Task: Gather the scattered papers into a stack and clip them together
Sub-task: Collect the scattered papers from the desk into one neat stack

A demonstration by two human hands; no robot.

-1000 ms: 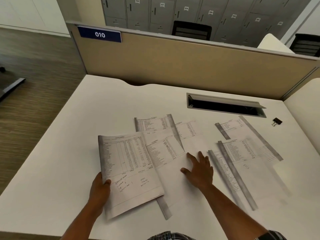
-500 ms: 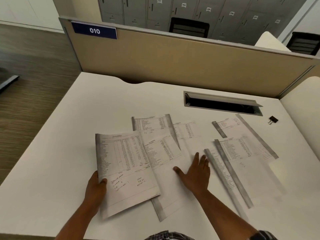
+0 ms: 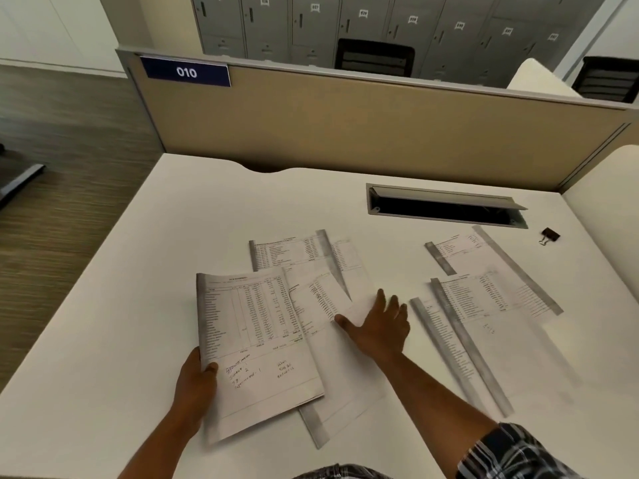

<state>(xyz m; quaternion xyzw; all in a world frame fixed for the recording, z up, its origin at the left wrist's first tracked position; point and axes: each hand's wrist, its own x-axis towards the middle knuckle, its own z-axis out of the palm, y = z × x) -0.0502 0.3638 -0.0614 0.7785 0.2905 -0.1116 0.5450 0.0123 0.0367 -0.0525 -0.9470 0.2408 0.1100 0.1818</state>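
Left hand (image 3: pixel 195 385) grips the near-left edge of a printed sheet (image 3: pixel 256 344), thumb curled over the top of the page and fingers tucked out of sight beneath it, so the sheet sits slightly raised and tilted above the white desk (image 3: pixel 121 305). Its lower half carries a few lines of handwriting. Right hand (image 3: pixel 380 328) lies flat with fingers spread and straight, palm down on the overlapping papers (image 3: pixel 332 299) just beside the held sheet — it presses them rather than grasping.

Those middle papers fan out from under the held sheet toward the far side of the desk, each with a grey band along one edge. Well apart to the right lies a second cluster of papers (image 3: pixel 484 299) (at least three sheets, overlapping at angles), flat on the desk and touched by neither hand. A black binder clip (image 3: pixel 549 235) rests alone near the far-right corner, just beyond that cluster and beside the open cable tray (image 3: pixel 446 209) set into the desktop.

Behind the desk stands a tan partition (image 3: pixel 363 126) bearing a blue label reading 010 (image 3: pixel 186 72); grey lockers (image 3: pixel 380 19) line the wall further back. A plaid sleeve (image 3: pixel 511 454) shows at the right wrist.
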